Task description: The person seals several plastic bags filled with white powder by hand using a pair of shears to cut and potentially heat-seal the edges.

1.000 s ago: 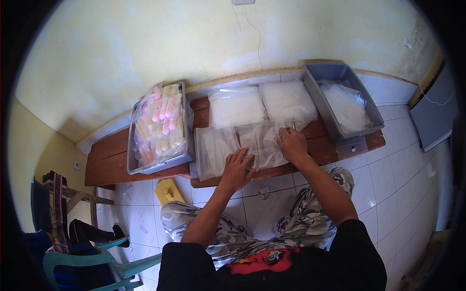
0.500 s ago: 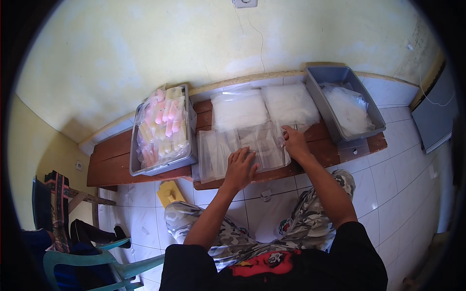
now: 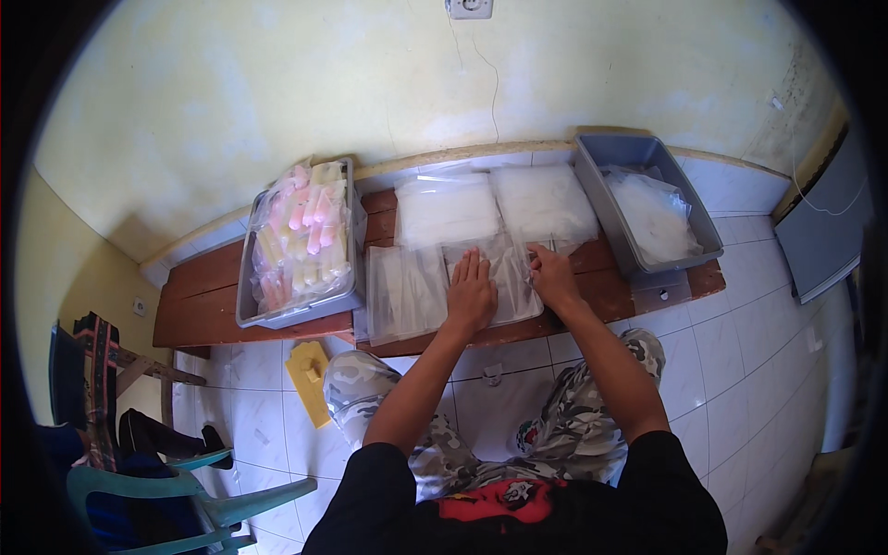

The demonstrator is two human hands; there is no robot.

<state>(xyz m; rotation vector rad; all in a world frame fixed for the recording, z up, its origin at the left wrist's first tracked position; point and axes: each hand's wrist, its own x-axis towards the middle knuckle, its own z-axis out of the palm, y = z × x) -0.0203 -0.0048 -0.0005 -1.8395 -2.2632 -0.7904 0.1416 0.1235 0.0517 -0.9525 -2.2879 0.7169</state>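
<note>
My left hand (image 3: 473, 294) lies flat, fingers stretched together, on a layer of clear plastic bags (image 3: 402, 294) along the near side of the wooden bench. My right hand (image 3: 553, 277) has its fingers curled in at the right edge of these bags. Its thumb and forefinger look pinched on a bag's edge, though the fingertips are partly hidden. Beyond my hands are two flat stacks of whitish clear plastic bags, a left stack (image 3: 447, 209) and a right stack (image 3: 546, 202), side by side.
On the bench's left stands a grey bin (image 3: 298, 319) of bagged pink and pale yellow tubes (image 3: 314, 217). Another grey bin (image 3: 643, 250) on the right holds loose plastic bags (image 3: 647, 213). The brown bench (image 3: 199, 301) runs along the wall. A yellow object (image 3: 308, 379) lies on the floor; a green chair (image 3: 245, 504) and a seated person's leg (image 3: 162, 435) are at left.
My left hand has slid right and slightly up over the bags, its spread fingers coming together. My right hand stays at the bags' right edge. The whole view has shifted slightly.
</note>
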